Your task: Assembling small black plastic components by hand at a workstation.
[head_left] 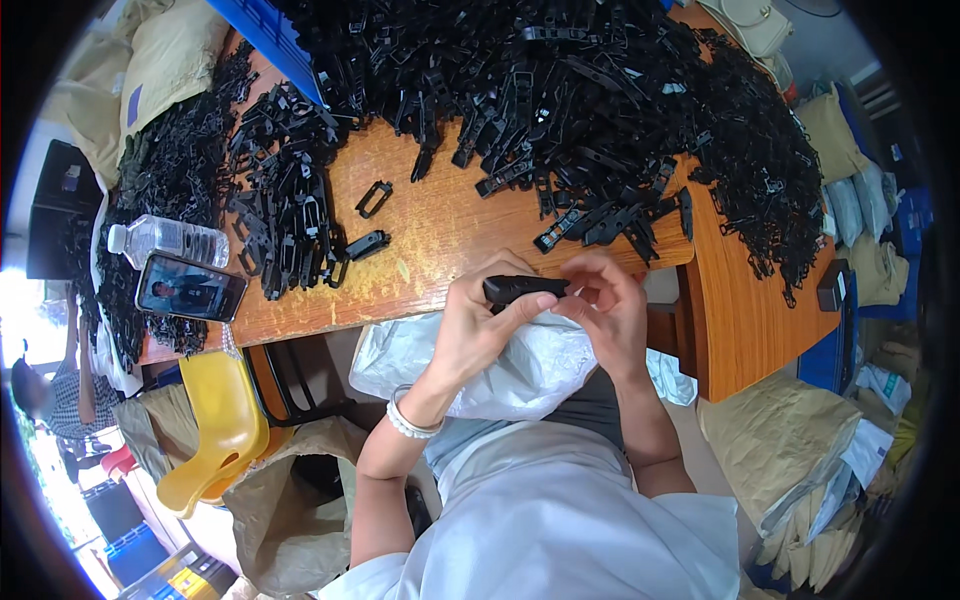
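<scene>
A: Fingers first. Left?
B: Black part [512,289] is gripped by left hand [476,318]. Thumb is laid along its near side, the other fingers are closed behind it.

A: Right?
B: Right hand [614,308] is held at the part's right end, fingers bent, thumb and forefinger close together. Whether anything is clamped between them cannot be told.

A: Where's the part?
B: Held up at the near edge of the wooden table [425,262], over a white plastic bag [525,372]. Bead bracelet [410,424] is worn on the left wrist.

A: Nearest on the tabletop?
B: Open black frame [375,199] and small black block [368,244] are set left of the hands, well apart from them. Block is just beside the left pile [290,195] of black parts.

A: Further out?
B: Far side is covered by a big heap [570,95] of similar parts. Blue tray [270,42] is seen at upper left. Phone [190,288], screen lit, is placed just beside a clear bottle [175,241].

A: Off the table?
B: Yellow chair [228,415] at left, brown paper sack [775,440] at right.
</scene>
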Demonstrator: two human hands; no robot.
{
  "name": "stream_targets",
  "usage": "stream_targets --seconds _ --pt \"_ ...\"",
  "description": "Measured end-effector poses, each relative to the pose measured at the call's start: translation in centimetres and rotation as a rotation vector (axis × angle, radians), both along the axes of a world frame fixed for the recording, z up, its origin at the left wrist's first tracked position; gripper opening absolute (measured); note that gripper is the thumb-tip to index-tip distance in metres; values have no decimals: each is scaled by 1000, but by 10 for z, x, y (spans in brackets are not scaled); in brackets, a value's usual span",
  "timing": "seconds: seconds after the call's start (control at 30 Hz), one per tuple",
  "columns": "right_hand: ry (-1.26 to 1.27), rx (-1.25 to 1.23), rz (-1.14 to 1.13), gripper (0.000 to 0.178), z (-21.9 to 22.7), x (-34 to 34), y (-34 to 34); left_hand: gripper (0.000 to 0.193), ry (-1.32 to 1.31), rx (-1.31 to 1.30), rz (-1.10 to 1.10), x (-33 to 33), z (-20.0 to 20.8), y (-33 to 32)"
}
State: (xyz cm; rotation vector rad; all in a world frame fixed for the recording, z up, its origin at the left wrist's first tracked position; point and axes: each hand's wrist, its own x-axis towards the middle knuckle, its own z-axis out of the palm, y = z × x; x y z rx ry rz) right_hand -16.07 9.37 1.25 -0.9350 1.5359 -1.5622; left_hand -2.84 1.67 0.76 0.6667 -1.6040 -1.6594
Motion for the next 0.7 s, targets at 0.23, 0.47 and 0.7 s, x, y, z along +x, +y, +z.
stream_targets --seconds 0.23,0.47,0.7 --pt "-93 -89 56 23 -4 1 -1 16 -18 66 -170 6 6 -27" --pt "-137 -64 50 20 -12 -6 8 18 -547 -419 569 10 -7 -159" --pt "-155 16 85 19 -16 -3 12 20 -1104 -573 571 1 -1 -177"
